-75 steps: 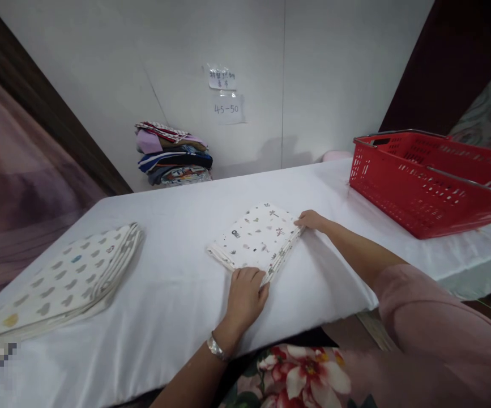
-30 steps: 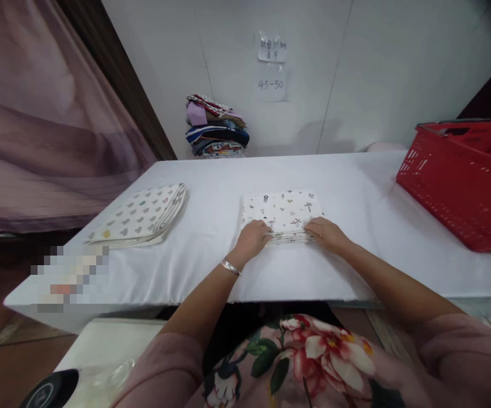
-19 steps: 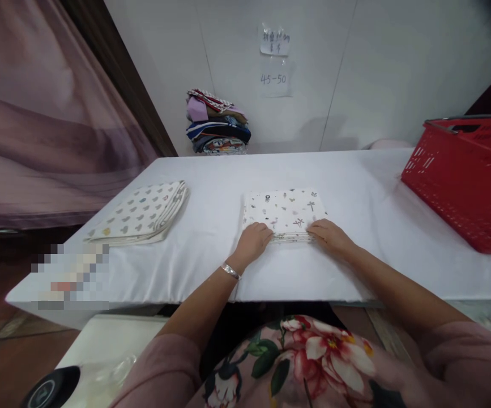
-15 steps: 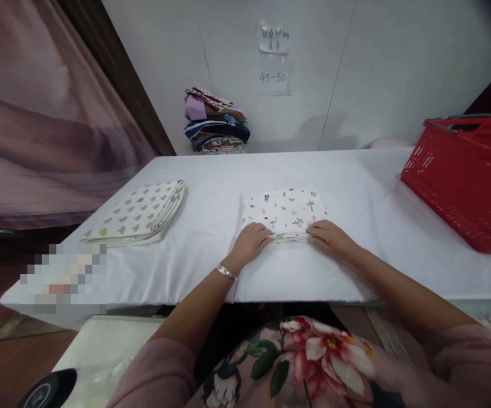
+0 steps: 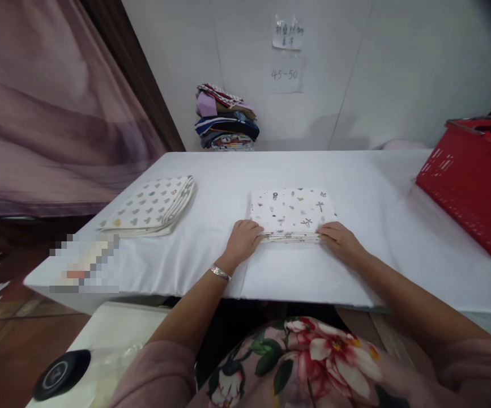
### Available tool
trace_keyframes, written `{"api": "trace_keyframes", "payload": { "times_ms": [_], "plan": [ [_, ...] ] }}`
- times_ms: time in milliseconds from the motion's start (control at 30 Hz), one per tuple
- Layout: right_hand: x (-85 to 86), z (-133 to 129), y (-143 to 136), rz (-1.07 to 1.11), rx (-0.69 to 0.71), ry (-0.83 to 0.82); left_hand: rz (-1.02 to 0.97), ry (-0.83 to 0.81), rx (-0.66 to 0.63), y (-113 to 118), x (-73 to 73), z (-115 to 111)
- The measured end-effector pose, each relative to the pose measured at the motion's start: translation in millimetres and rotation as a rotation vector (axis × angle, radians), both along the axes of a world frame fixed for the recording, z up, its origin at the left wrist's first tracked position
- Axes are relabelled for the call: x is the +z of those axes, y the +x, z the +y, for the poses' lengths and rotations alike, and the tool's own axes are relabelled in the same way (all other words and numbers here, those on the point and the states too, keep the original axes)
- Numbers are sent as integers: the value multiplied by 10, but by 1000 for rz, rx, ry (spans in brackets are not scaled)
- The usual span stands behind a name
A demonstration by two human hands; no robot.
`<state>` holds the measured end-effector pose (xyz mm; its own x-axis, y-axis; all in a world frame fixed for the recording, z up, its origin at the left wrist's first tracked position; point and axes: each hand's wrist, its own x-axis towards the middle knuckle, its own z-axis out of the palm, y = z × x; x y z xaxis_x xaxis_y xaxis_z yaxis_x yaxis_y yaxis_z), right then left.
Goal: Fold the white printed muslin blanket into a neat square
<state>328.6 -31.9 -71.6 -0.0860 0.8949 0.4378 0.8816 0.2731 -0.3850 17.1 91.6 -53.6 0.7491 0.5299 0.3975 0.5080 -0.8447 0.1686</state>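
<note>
A folded white cloth with small grey plant-like prints lies flat on the white-covered table, its stacked layers showing along the near edge. At its near left corner, my left hand, with a silver bracelet on the wrist, has its fingers closed on the edge. My right hand grips the near right corner the same way. The thumbs are mostly out of sight. Off to the left rests a second folded cloth, cream with grey motifs, which neither hand touches.
A red plastic basket stands at the table's right side. Against the wall behind is a pile of folded fabrics, below paper signs. A pink curtain hangs at the left. A black round-topped object sits at lower left.
My hands have moved slightly apart along the cloth's near edge, toward its corners. The whole view has shifted a little, so the surroundings appear further right.
</note>
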Motion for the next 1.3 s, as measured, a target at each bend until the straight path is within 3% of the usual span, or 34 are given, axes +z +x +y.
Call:
{"api": "trace_keyframes", "payload": {
  "times_ms": [167,333,733,1067,1300],
  "plan": [
    [-67,29,59,36,-8,-30,33,-31,-36,4,77,44],
    [-23,69,116,34,7,-114,145,-73,-21,48,220,80],
    [63,100,50,126,-11,-149,116,-74,3,116,273,109],
    [40,71,89,72,-7,-160,125,61,-65,13,103,-1],
    [-23,83,133,66,-3,-141,130,95,-75,-9,105,1]
  ]
}}
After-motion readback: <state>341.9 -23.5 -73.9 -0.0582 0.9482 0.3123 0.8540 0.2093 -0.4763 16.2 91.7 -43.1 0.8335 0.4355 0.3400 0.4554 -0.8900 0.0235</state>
